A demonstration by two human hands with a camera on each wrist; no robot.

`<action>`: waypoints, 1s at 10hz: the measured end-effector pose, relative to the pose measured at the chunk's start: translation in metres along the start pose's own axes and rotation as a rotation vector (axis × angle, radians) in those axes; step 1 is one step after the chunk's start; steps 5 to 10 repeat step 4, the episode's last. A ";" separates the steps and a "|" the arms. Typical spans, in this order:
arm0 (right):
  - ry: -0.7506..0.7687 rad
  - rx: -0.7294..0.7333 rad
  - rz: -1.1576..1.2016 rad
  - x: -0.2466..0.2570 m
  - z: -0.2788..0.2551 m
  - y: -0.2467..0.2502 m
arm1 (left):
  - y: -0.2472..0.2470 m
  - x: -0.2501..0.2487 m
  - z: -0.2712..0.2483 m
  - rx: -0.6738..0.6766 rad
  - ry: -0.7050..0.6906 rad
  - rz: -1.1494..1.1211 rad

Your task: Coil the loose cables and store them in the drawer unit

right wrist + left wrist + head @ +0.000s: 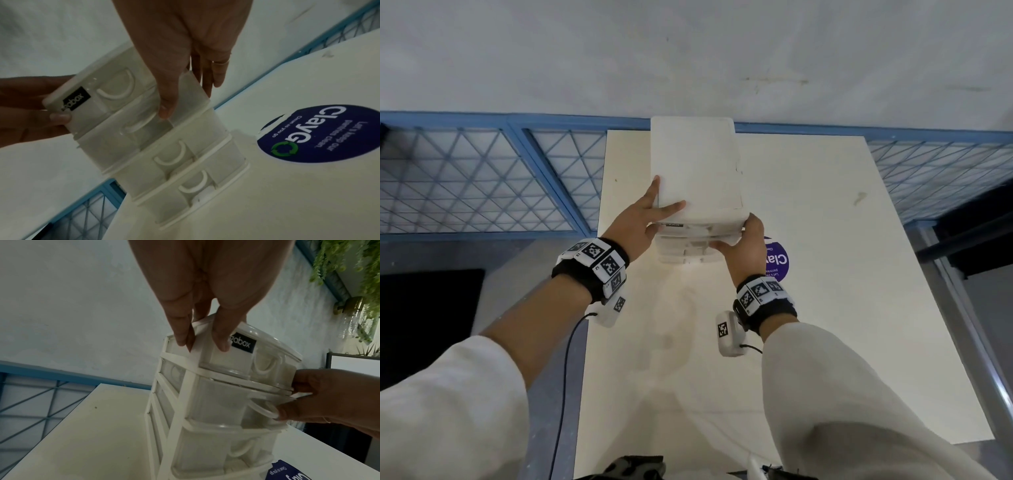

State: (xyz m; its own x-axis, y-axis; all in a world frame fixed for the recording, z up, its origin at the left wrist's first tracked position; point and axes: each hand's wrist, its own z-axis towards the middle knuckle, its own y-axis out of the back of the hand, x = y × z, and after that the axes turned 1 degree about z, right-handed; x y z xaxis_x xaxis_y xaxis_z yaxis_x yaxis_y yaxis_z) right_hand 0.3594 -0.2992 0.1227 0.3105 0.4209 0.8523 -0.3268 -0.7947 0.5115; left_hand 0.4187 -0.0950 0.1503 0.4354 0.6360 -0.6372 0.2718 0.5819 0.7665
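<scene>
Head view: the drawer unit has translucent drawers whose contents I can't make out. My left hand braces its top-left corner, fingers straight. My right hand clasps its front-right corner.

The drawer unit stands on the table, at its far edge. A sticker lies just right of it. A railing runs behind.

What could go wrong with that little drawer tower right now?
It might tip: the drawer unit is tall and narrow, and the left hand only presses on one top corner. The right hand grips just one front corner, so a hard tug might twist or slide the unit on the table.
</scene>
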 end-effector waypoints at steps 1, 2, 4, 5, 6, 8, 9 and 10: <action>0.001 -0.033 0.008 0.003 0.007 -0.005 | 0.002 -0.001 0.001 0.014 0.006 0.025; 0.010 -0.014 -0.025 0.002 0.007 -0.004 | 0.003 -0.003 0.000 0.023 0.010 0.032; 0.034 0.109 -0.183 -0.008 -0.005 0.013 | 0.002 -0.012 -0.004 0.046 0.077 0.015; 0.034 0.109 -0.183 -0.008 -0.005 0.013 | 0.002 -0.012 -0.004 0.046 0.077 0.015; 0.034 0.109 -0.183 -0.008 -0.005 0.013 | 0.002 -0.012 -0.004 0.046 0.077 0.015; 0.034 0.109 -0.183 -0.008 -0.005 0.013 | 0.002 -0.012 -0.004 0.046 0.077 0.015; 0.034 0.109 -0.183 -0.008 -0.005 0.013 | 0.002 -0.012 -0.004 0.046 0.077 0.015; 0.034 0.109 -0.183 -0.008 -0.005 0.013 | 0.002 -0.012 -0.004 0.046 0.077 0.015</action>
